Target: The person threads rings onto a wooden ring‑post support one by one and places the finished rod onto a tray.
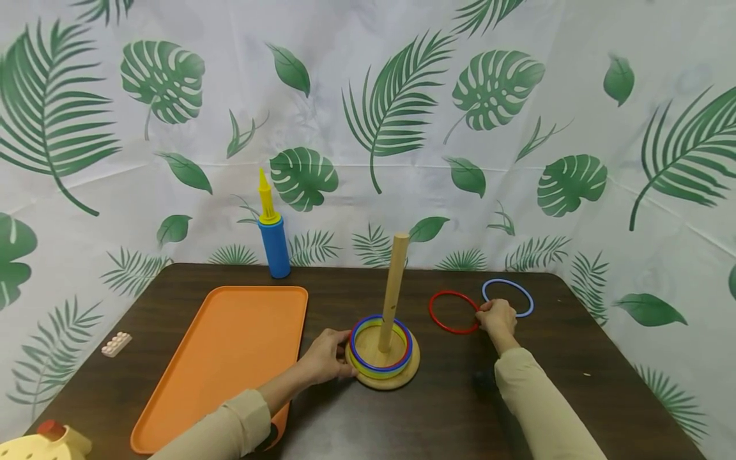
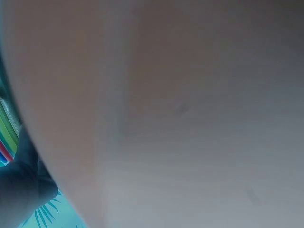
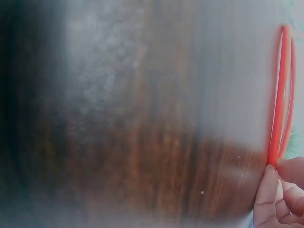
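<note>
A wooden ring-toss stand with an upright peg (image 1: 393,287) and a round base (image 1: 391,385) is at mid-table. Stacked around the peg's foot are blue, red and yellow-green rings (image 1: 376,368). My left hand (image 1: 323,358) grips the stand's left edge, thumb in front and fingers behind. In the left wrist view, part of that hand (image 2: 28,185) shows beside the stacked rings (image 2: 5,130); a blurred surface fills the rest. To the right, my right hand (image 1: 499,318) pinches a red ring (image 1: 452,292) between thumb and finger. The right wrist view shows this red ring (image 3: 280,95) edge-on.
A light-blue ring (image 1: 507,281) lies just behind my right hand. On the left is an orange tray (image 1: 241,345), with a blue and yellow hand pump (image 1: 276,246) behind it. A small pale bumpy block (image 1: 117,344) and a yellow object with a red knob (image 1: 46,444) sit further left.
</note>
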`<move>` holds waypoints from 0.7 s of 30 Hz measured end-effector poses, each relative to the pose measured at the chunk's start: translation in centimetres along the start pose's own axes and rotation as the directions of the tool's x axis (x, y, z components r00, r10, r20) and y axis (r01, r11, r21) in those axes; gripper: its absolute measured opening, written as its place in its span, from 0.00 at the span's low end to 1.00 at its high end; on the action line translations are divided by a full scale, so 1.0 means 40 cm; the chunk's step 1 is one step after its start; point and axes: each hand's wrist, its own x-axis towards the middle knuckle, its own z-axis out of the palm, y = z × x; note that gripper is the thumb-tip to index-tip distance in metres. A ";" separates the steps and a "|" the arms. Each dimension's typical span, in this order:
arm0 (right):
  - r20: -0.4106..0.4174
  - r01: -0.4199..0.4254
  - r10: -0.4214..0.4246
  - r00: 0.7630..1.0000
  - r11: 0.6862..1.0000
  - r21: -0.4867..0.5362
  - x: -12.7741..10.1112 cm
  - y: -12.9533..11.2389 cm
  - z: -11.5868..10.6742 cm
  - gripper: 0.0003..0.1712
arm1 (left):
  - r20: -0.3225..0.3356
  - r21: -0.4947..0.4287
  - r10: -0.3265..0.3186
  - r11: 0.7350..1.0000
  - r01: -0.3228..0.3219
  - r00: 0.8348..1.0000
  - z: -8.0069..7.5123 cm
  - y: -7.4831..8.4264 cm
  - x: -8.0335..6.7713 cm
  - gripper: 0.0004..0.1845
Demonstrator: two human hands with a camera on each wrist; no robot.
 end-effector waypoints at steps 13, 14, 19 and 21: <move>0.035 0.011 -0.011 0.999 1.000 -0.008 -0.004 0.008 -0.010 0.07 | 0.004 -0.008 0.004 1.000 -0.004 1.000 0.001 0.003 -0.002 0.41; 0.033 0.022 -0.022 0.999 1.000 -0.010 -0.004 0.009 -0.011 0.07 | 0.003 -0.007 0.001 1.000 -0.001 1.000 0.002 0.003 -0.002 0.41; 0.021 0.070 -0.070 0.997 0.997 0.026 -0.003 0.025 -0.017 0.09 | -0.001 0.001 -0.010 1.000 0.010 1.000 0.004 -0.002 0.001 0.41; 0.032 0.069 -0.072 0.997 0.994 0.079 -0.002 0.034 -0.018 0.09 | 0.000 0.001 -0.008 1.000 0.008 1.000 0.003 -0.002 0.002 0.41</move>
